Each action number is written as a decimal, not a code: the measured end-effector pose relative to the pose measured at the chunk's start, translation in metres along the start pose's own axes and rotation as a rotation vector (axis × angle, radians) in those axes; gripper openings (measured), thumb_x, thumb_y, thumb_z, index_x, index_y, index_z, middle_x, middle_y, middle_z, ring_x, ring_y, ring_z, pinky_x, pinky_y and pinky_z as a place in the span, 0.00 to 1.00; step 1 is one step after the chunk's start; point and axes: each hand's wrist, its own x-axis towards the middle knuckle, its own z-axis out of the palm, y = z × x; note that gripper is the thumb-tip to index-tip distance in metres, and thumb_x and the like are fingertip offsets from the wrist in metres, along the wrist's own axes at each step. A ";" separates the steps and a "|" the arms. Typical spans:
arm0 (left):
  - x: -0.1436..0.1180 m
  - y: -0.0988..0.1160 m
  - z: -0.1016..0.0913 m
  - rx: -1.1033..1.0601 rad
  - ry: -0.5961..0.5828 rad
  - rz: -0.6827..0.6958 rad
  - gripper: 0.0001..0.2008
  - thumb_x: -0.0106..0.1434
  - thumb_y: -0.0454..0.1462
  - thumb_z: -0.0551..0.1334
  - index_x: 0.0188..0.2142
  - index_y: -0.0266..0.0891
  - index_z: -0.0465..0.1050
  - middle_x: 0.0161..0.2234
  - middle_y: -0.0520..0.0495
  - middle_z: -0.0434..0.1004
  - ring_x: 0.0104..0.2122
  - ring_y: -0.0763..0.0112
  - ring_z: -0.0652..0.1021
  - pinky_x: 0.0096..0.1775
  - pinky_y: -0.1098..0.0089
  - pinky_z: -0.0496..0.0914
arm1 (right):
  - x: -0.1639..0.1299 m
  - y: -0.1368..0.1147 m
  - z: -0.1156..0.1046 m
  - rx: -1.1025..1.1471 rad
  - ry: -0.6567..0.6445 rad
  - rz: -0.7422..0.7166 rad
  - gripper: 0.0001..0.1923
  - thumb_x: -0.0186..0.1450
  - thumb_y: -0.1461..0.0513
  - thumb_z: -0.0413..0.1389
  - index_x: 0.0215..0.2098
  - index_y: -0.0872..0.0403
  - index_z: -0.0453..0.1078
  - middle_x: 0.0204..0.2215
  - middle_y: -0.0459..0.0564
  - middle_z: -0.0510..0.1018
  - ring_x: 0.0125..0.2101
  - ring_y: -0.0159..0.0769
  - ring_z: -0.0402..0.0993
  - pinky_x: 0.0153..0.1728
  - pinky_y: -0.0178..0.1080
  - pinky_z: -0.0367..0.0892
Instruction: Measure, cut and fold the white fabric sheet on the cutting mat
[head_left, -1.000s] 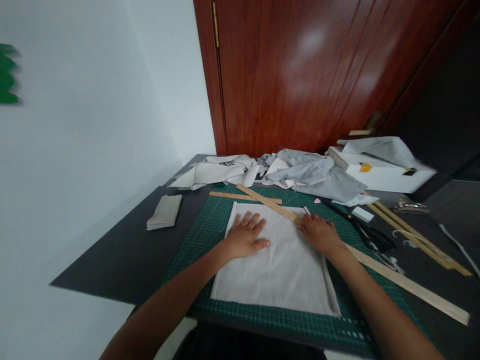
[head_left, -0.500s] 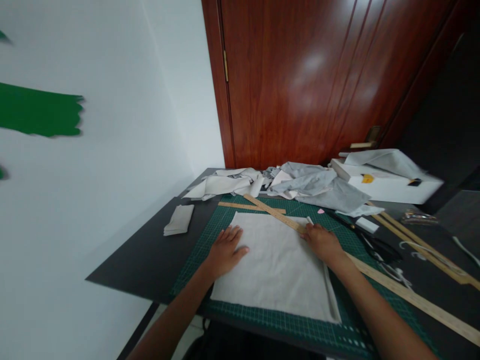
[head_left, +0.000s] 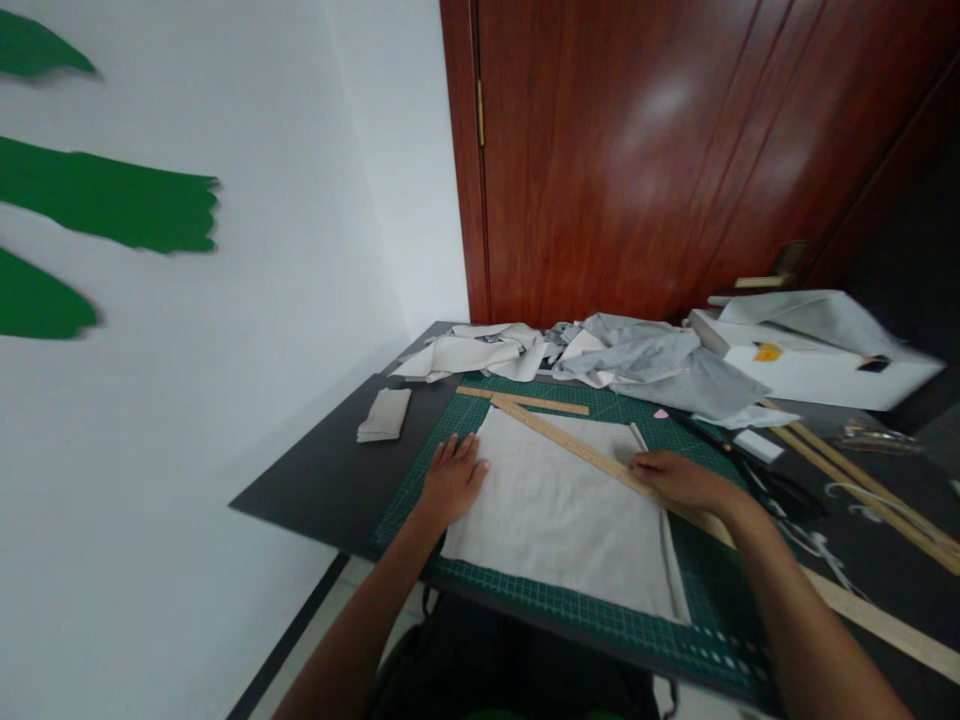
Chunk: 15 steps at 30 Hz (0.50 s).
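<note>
A light grey piece of cloth [head_left: 562,520] lies flat on the green cutting mat [head_left: 555,598], with a narrow rolled or folded edge along its right side. My left hand [head_left: 454,480] is spread flat over the cloth's left edge, fingers apart. A long wooden ruler [head_left: 562,437] crosses the cloth diagonally from its far left corner and runs under my right forearm toward the lower right. Near the cloth's right edge, my right hand [head_left: 675,478] grips this ruler between thumb and fingers. A shorter wooden ruler [head_left: 555,406] lies just beyond the cloth's far edge.
A small folded cloth stack [head_left: 385,415] sits on the dark table [head_left: 322,470] at left. Crumpled fabric [head_left: 645,355] and a white box [head_left: 817,365] line the back. Black-handled scissors [head_left: 787,497], a white block [head_left: 758,446], cords and more wooden strips [head_left: 862,480] lie at right.
My right hand has slid nearer and rightward with the long ruler, whose far end now rests by the cloth's far left corner. My left hand stays on the cloth. The view has shifted slightly.
</note>
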 end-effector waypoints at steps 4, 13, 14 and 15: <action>0.000 -0.002 0.004 -0.010 0.040 -0.023 0.28 0.76 0.47 0.46 0.70 0.44 0.61 0.70 0.43 0.63 0.69 0.46 0.63 0.68 0.43 0.58 | -0.007 0.012 -0.004 0.047 -0.087 0.012 0.14 0.64 0.61 0.50 0.34 0.47 0.79 0.38 0.49 0.85 0.42 0.45 0.79 0.46 0.41 0.69; 0.001 0.000 0.007 -0.047 0.088 -0.053 0.35 0.75 0.52 0.49 0.73 0.37 0.51 0.73 0.34 0.54 0.73 0.42 0.53 0.68 0.44 0.55 | -0.010 -0.019 0.004 -0.228 -0.006 0.112 0.16 0.66 0.50 0.56 0.45 0.45 0.79 0.47 0.53 0.81 0.51 0.52 0.74 0.52 0.52 0.63; 0.001 0.000 0.007 -0.049 0.116 -0.053 0.37 0.74 0.53 0.51 0.74 0.35 0.48 0.74 0.32 0.50 0.73 0.41 0.50 0.69 0.43 0.53 | -0.008 -0.025 0.006 -0.236 -0.004 0.083 0.17 0.66 0.50 0.56 0.47 0.46 0.78 0.48 0.54 0.80 0.52 0.52 0.73 0.53 0.52 0.62; 0.002 0.001 0.007 -0.049 0.137 -0.040 0.40 0.73 0.54 0.53 0.74 0.34 0.46 0.74 0.31 0.47 0.74 0.40 0.47 0.69 0.42 0.52 | -0.006 -0.030 0.008 -0.244 -0.007 0.053 0.16 0.66 0.51 0.56 0.47 0.48 0.77 0.48 0.55 0.79 0.53 0.51 0.72 0.54 0.52 0.62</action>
